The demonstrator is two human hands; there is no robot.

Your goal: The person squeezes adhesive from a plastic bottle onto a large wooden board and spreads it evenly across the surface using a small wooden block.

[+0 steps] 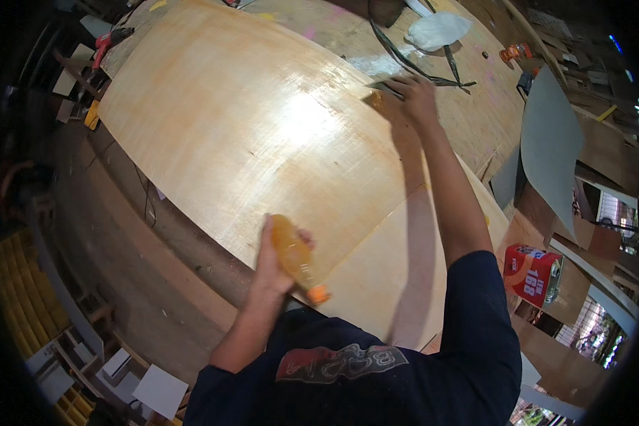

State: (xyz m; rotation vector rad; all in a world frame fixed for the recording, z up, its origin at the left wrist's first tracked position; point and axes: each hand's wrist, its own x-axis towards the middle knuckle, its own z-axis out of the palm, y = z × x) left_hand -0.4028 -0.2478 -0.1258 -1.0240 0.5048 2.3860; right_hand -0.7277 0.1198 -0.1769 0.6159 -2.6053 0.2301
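My left hand [270, 266] is wrapped around a clear plastic bottle [293, 250] of amber liquid. The bottle is tilted, its orange cap towards my body, over the near edge of a pale plywood sheet [202, 122]. Out at the sheet's far right edge, my right hand [418, 98] grips a thin, flat spreader [381, 85], partly hidden by the fingers and blurred. A wet-looking amber patch lies just below that hand. Much of the sheet's surface shines with a coating, while the part nearest me looks duller beyond an amber line.
The sheet lies on a stained worktable [490, 117]. Dark straps [399, 53] and a white plastic bag [439, 31] lie beyond it. A red heat gun or drill [105, 45] sits far left. A red can [530, 274] and a curved grey sheet [551, 144] stand at right.
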